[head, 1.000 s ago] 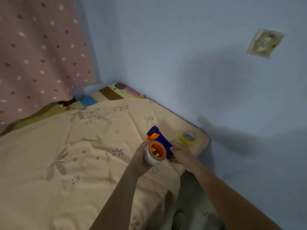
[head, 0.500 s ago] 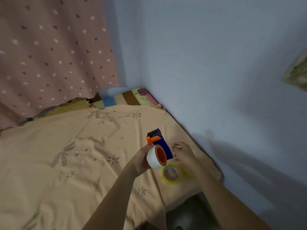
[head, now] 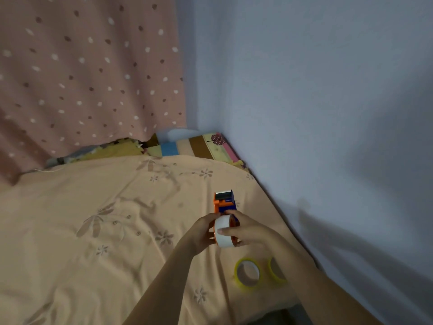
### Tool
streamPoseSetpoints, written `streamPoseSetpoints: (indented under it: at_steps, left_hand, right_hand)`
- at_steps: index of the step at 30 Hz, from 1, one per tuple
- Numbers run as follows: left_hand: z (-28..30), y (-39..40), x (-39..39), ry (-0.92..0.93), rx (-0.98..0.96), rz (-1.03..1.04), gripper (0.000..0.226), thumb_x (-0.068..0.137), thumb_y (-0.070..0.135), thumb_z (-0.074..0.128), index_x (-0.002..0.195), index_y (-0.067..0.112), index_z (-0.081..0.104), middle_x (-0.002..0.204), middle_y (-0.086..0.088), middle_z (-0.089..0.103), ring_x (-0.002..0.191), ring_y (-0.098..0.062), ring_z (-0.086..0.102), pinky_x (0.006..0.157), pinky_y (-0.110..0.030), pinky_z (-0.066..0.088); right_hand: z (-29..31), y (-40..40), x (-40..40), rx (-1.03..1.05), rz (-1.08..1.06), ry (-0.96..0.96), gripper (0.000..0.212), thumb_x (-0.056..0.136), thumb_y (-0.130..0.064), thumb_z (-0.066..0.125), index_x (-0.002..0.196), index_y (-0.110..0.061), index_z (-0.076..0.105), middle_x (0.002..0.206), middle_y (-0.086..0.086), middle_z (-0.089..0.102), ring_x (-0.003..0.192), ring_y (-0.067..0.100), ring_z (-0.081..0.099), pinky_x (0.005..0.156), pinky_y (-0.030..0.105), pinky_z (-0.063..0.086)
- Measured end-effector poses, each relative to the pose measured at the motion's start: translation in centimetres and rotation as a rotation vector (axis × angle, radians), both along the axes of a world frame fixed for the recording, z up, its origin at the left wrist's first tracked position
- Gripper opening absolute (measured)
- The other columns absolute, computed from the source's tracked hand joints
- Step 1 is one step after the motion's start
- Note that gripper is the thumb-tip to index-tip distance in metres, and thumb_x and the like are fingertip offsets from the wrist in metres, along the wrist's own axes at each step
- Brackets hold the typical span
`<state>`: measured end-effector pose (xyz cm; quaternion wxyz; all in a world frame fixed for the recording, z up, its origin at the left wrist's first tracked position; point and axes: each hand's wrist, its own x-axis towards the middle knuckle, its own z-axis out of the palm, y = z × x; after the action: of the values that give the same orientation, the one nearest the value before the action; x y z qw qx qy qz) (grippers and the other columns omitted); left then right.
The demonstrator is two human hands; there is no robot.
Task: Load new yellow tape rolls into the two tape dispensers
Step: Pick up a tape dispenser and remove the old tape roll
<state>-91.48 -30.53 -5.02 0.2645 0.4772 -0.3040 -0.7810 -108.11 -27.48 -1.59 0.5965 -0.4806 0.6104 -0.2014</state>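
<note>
Head: both hands (head: 225, 233) grip dispenser (head: 224, 202) w/ white roll (head: 223, 233); peach floral bedsheet (head: 93, 231), blue wall (head: 304, 90).

A peach bedsheet (head: 98, 231) with a faint flower print covers the bed, rumpled into soft folds across its middle. At the bed's far edge a pink curtain (head: 89, 73) with light and dark spots hangs down to the sheet. In the far right corner lies a striped mat (head: 199, 146) in blue, brown, yellow and pink. A pale blue wall (head: 316, 102) runs along the bed's right edge.
</note>
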Motion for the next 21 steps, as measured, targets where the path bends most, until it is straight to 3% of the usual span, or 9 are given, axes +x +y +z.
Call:
streamPoseSetpoints:
  at_steps: [2,6,9,13,18,21]
  left_hand:
    - [-0.4,-0.7,-0.3,0.034,0.024,0.027,0.046,0.096,0.033,0.053,0.134,0.008,0.061,0.136,-0.023,0.060,0.116,-0.038,0.057,0.094,-0.048,0.047]
    - [-1.3,-2.1,-1.4,0.092,0.057,0.003,0.047,0.099,0.037,0.051,0.136,0.010,0.059,0.139,-0.022,0.059,0.133,-0.043,0.050,0.111,-0.056,0.040]
    - [-1.9,-2.6,-1.9,0.082,0.047,-0.009,0.046,0.099,0.039,0.051,0.136,0.012,0.060,0.138,-0.019,0.060,0.131,-0.042,0.052,0.107,-0.056,0.045]
    - [-2.8,-3.4,-2.0,0.073,0.056,0.050,0.047,0.094,0.043,0.060,0.133,0.017,0.062,0.135,-0.015,0.063,0.124,-0.039,0.059,0.087,-0.046,0.058]
    - [-2.8,-4.1,-2.5,-0.009,0.043,0.107,0.046,0.094,0.043,0.060,0.133,0.018,0.060,0.135,-0.016,0.061,0.119,-0.040,0.062,0.095,-0.051,0.056]
    - [-2.7,-4.6,-2.5,-0.039,0.021,0.162,0.043,0.094,0.042,0.062,0.130,0.018,0.061,0.133,-0.011,0.063,0.114,-0.036,0.065,0.088,-0.046,0.060]
  right_hand:
    - [-0.3,-0.9,-0.4,-0.005,-0.002,-0.003,0.070,0.069,-0.043,0.084,0.129,-0.045,0.049,0.132,-0.005,0.052,0.121,0.024,0.055,0.079,0.041,0.063]
    - [-1.5,-2.0,-1.4,-0.028,-0.031,0.020,0.059,0.064,-0.048,0.084,0.113,-0.053,0.052,0.123,-0.011,0.054,0.114,0.016,0.058,0.076,0.036,0.064]
    - [-2.2,-2.6,-2.2,-0.023,-0.049,0.031,0.053,0.062,-0.051,0.083,0.104,-0.054,0.051,0.117,-0.015,0.056,0.106,0.011,0.060,0.072,0.027,0.062]
    - [-3.2,-4.0,-3.6,-0.021,-0.049,0.015,0.066,0.061,-0.052,0.082,0.119,-0.045,0.052,0.123,-0.005,0.057,0.108,0.016,0.062,0.080,0.034,0.063]
    - [-3.5,-6.1,-4.9,-0.005,-0.018,0.003,0.071,0.064,-0.049,0.081,0.128,-0.038,0.052,0.130,0.001,0.057,0.110,0.021,0.062,0.084,0.038,0.062]
    - [-3.7,-7.2,-5.7,0.001,-0.032,-0.013,0.081,0.059,-0.051,0.081,0.133,-0.033,0.052,0.131,0.005,0.058,0.113,0.026,0.062,0.088,0.045,0.060]
